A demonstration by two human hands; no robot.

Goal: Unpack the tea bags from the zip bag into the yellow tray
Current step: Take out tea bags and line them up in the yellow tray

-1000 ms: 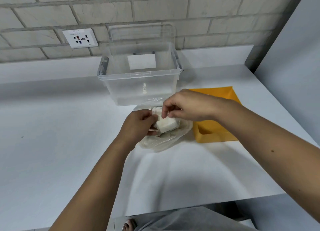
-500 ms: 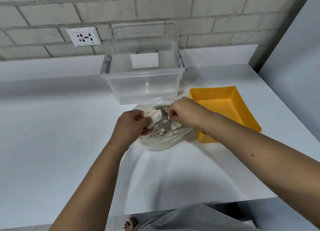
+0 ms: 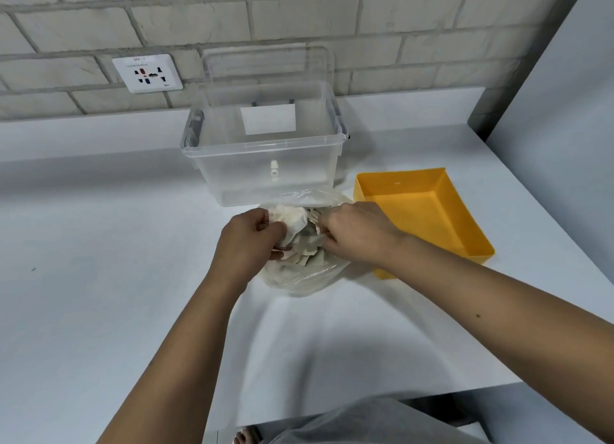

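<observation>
1. The left hand (image 3: 247, 241) is curling its fingers around the near-left lip of the zip bag (image 3: 299, 279), gripping plastic and crumpled paper together.
2. The right hand (image 3: 357, 232) is reaching into the mouth with bent fingers, grasping among the tea bags (image 3: 300, 247); which one it is pinching cannot be told.
3. One zip bag and one yellow tray (image 3: 465, 234) are showing; the tea bags are lying too heaped to count.
4. The bag is resting on the table (image 3: 99, 277) between a clear bin (image 3: 265, 167) and the person, just left of the tray, its mouth facing up and away.

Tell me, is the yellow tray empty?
Looks empty: the yellow tray shows only bare floor; the tea bags sit in the zip bag.
</observation>
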